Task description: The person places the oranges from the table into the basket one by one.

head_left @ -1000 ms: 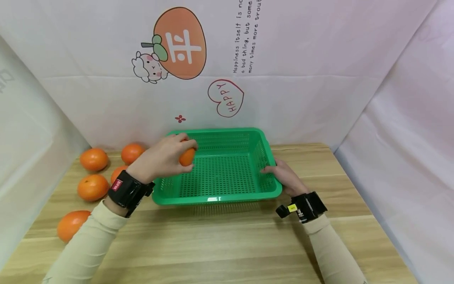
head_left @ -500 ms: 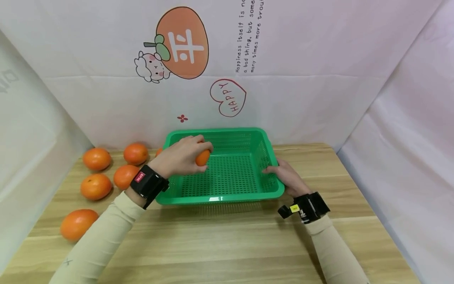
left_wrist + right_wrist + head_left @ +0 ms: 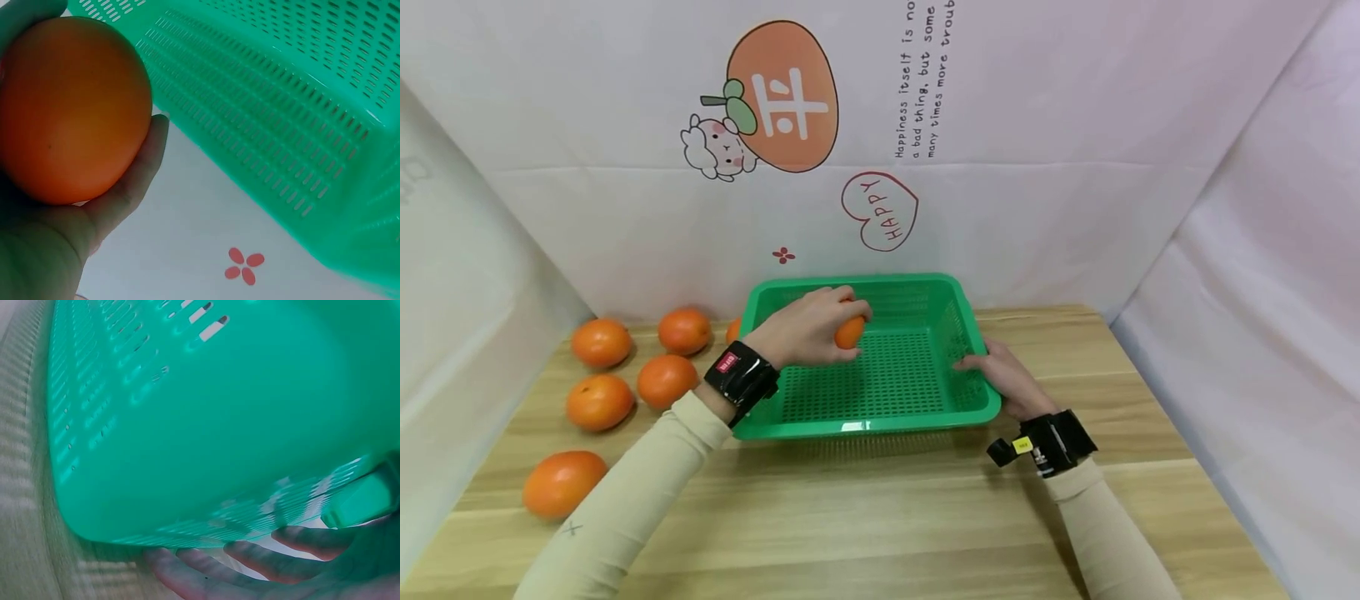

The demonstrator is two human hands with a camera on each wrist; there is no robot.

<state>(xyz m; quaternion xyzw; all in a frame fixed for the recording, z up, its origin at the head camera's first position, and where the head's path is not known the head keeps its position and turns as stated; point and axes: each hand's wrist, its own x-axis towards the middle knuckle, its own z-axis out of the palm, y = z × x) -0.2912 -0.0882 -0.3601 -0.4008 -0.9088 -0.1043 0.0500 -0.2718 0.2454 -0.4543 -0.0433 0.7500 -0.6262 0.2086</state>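
My left hand [image 3: 811, 327] grips an orange [image 3: 850, 332] above the left-centre part of a green plastic basket [image 3: 880, 427]. In the left wrist view the held orange [image 3: 75, 112] looks large and smooth, with fingers and thumb around it and the basket's slotted wall [image 3: 250, 119] beyond. My right hand [image 3: 1011, 379] holds the basket's right side, thumb over the rim on the inside. The right wrist view shows the fingers [image 3: 269, 559] along the outside of the basket wall [image 3: 206, 431]. The visible part of the mesh floor has no fruit on it.
Several more oranges lie on the wooden table [image 3: 880, 517] left of the basket, one [image 3: 565, 485] nearer the front and one [image 3: 733, 331] partly hidden behind the basket's left rim. A printed white cloth [image 3: 1030, 167] rises behind the basket, with white cloth on both sides.
My left hand has moved right with the orange, from the basket's left edge to farther over its inside. The right hand and the basket have stayed in place.
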